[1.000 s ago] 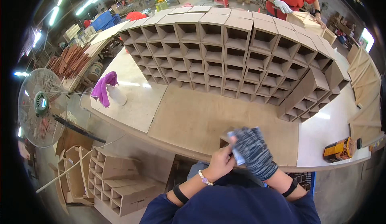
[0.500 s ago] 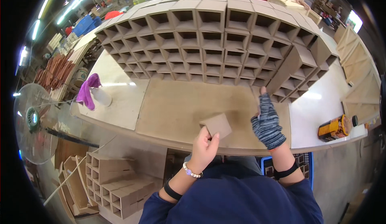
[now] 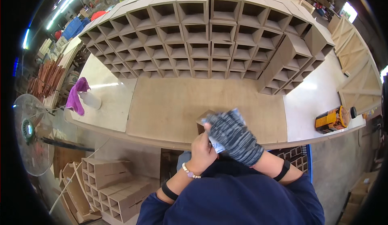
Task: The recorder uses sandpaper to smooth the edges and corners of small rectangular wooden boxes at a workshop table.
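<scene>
My left hand point(image 3: 202, 150), bare with a beaded bracelet at the wrist, grips a small brown box point(image 3: 200, 122) close to the table's front edge. Most of that box is hidden behind my hands. My right hand point(image 3: 233, 135), in a grey striped glove with bare fingertips, lies over the box. It is closed on a light blue and white sheet point(image 3: 218, 146), whose edges stick out on both sides of the glove; its kind is unclear. Beyond my hands, a wide stack of open brown boxes point(image 3: 194, 27) stands along the table, with a few columns jutting nearer on the right.
A purple cloth point(image 3: 76, 97) hangs on a white container point(image 3: 92, 100) at left. An orange-labelled jar point(image 3: 332, 120) lies at the table's right. More brown boxes point(image 3: 117, 196) are stacked below left, near a fan point(image 3: 28, 129). A blue crate point(image 3: 309, 160) stands below right.
My right hand has swung left and down from near the stack onto the box, and the blue and white sheet now shows under it. My left hand has kept the box. The view has shifted slightly.
</scene>
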